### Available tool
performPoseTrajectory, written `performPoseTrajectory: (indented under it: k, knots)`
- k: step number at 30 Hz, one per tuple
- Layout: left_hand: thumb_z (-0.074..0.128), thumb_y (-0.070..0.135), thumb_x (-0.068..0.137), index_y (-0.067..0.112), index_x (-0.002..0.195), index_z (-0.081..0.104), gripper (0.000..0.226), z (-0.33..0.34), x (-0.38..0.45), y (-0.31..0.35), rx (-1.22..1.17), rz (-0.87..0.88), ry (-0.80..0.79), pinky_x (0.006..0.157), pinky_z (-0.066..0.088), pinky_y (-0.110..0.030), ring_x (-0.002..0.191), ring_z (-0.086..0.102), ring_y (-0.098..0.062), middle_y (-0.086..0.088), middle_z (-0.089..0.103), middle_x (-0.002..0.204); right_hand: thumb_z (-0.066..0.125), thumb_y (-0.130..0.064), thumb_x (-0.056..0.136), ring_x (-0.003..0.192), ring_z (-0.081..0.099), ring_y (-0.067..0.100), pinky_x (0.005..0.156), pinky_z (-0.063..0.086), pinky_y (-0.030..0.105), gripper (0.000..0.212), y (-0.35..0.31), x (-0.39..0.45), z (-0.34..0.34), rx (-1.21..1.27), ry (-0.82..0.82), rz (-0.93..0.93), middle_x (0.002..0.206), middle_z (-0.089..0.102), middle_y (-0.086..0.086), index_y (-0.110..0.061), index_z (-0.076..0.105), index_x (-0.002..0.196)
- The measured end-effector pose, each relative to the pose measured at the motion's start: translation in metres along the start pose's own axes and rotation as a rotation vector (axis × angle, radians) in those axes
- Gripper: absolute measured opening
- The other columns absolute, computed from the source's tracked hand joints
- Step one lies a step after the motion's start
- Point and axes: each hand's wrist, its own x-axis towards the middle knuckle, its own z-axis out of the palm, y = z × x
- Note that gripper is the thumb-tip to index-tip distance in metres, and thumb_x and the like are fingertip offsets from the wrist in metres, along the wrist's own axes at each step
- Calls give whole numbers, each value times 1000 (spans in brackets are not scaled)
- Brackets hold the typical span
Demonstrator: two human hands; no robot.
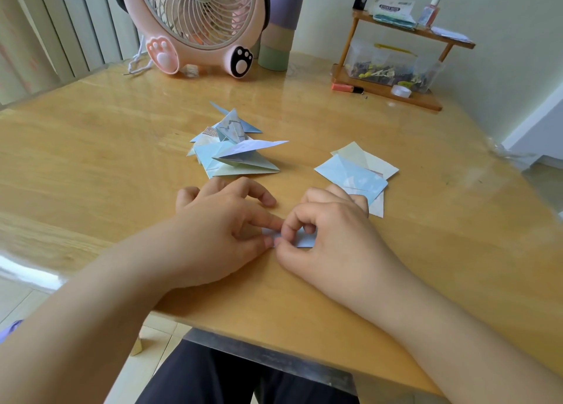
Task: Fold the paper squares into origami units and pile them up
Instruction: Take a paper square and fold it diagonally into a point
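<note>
A small pale blue paper piece lies on the wooden table near the front edge, mostly covered by both hands. My left hand presses on its left end with thumb and forefinger. My right hand pinches the paper between curled forefinger and thumb. Beyond the hands, a pile of folded origami units in pale blue and patterned paper sits at mid-table. To its right lies a loose stack of flat paper squares, touching my right hand's far side.
A pink fan with paw feet stands at the back, a purple and green cylinder beside it. A small wooden shelf with a clear box, a tape roll and an orange marker stands back right.
</note>
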Motion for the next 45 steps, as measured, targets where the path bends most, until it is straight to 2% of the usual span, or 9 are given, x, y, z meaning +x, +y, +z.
performPoseTrajectory:
  k: [8, 14, 21, 24, 27, 30, 36, 40, 45]
  knots:
    - [37, 61, 76, 74, 95, 49, 26, 0, 1, -2, -33, 43, 3, 90, 9, -21, 112, 19, 10, 37, 33, 119, 67, -25, 72, 81, 39, 4, 82, 22, 25, 26, 14, -4, -16, -58, -55, 112, 63, 42, -14, -31, 49, 54]
    - [52, 45, 90, 71, 97, 51, 27, 1, 1, -6, -33, 59, -5, 90, 7, -21, 116, 17, 12, 37, 33, 119, 66, -27, 74, 84, 36, 5, 83, 21, 26, 19, 24, -7, -28, -91, -99, 144, 67, 43, -12, -26, 55, 58]
    - [31, 68, 69, 74, 110, 39, 42, 5, -3, -8, -6, 96, 77, 88, 9, -20, 116, 19, 15, 41, 33, 119, 66, -25, 75, 86, 40, 6, 86, 26, 25, 20, 32, -6, -34, -69, -133, 77, 72, 46, -8, -28, 54, 59]
    - [33, 68, 68, 59, 114, 38, 47, 8, -7, -8, -25, 97, 163, 90, 11, -13, 111, 25, 17, 45, 31, 119, 66, -25, 79, 98, 41, -1, 94, 26, 19, 9, 39, -4, -37, 90, -62, 12, 88, 51, -15, -33, 62, 81]
    - [48, 55, 70, 49, 107, 41, 39, 9, -8, -5, -87, 63, 198, 89, 11, -8, 105, 28, 20, 57, 22, 110, 47, -27, 80, 118, 26, -11, 101, 6, 9, 46, 39, -1, -31, 38, -195, -127, 116, 41, -33, -41, 52, 124]
    - [52, 49, 70, 45, 104, 46, 35, 8, -8, -3, -111, 74, 212, 91, 14, -9, 103, 30, 18, 58, 26, 105, 36, -23, 74, 125, 14, -9, 102, -2, 13, 65, 35, 4, -25, -50, -281, -181, 129, 36, -34, -45, 38, 135]
    - [50, 52, 75, 47, 98, 53, 24, 9, -9, -6, -101, 111, 197, 94, 17, -15, 102, 34, 8, 32, 47, 107, 43, -23, 72, 110, 24, -2, 98, 7, 14, 50, 34, 2, -24, -73, -199, -237, 103, 43, -22, -40, 53, 118]
    - [44, 61, 72, 53, 105, 50, 35, 6, -11, -6, -178, 149, 199, 101, 20, -25, 107, 42, -1, 27, 54, 107, 54, -17, 76, 102, 34, 1, 96, 15, 19, 22, 37, 1, -23, -50, -62, -291, 93, 43, -21, -32, 62, 90]
    - [55, 51, 72, 49, 110, 54, 38, 0, -11, 4, -368, 213, 125, 97, 37, -30, 110, 50, -4, 25, 57, 107, 60, -17, 80, 97, 46, 3, 88, 25, 30, 13, 40, 5, -31, -18, 144, -344, 84, 57, -19, -27, 69, 81]
